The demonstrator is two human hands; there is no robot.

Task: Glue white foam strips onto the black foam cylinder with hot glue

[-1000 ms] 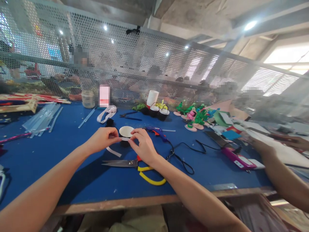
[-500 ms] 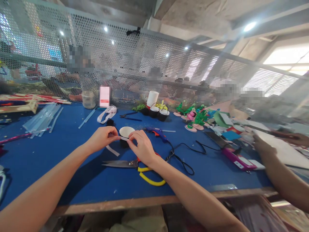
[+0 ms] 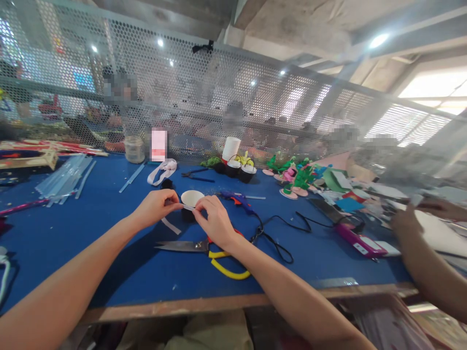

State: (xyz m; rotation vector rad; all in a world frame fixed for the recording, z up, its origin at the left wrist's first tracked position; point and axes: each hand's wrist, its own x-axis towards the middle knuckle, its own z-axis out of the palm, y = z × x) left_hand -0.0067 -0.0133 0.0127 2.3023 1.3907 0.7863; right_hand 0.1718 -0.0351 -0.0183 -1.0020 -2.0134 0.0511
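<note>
A small paper cup [image 3: 191, 197], white inside and black outside, stands on the blue table between my hands. Across its near side runs a narrow white ribbon [image 3: 170, 226], pinched at one point by my left hand [image 3: 156, 209] and at another by my right hand [image 3: 214, 219]. The ribbon's loose end trails below the left fingers. Under my right wrist lie large scissors [image 3: 182, 246] with yellow and red handles, partly hidden by it. Just behind the right hand is a blue glue gun [image 3: 236, 199].
Pliers [image 3: 199, 175], a white ribbon loop [image 3: 161, 172] and small black buckets [image 3: 247, 173] sit farther back. Glue sticks [image 3: 63, 180] lie left. Green figures [image 3: 301, 177] and a purple device [image 3: 359, 240] are on the right, near a co-worker's arm [image 3: 419, 243]. Perforated mesh [image 3: 189, 97] borders the table.
My hands and the ribbon stay almost in place against the cup. At the right, the co-worker's hand has lifted a small pale piece above the white sheet.
</note>
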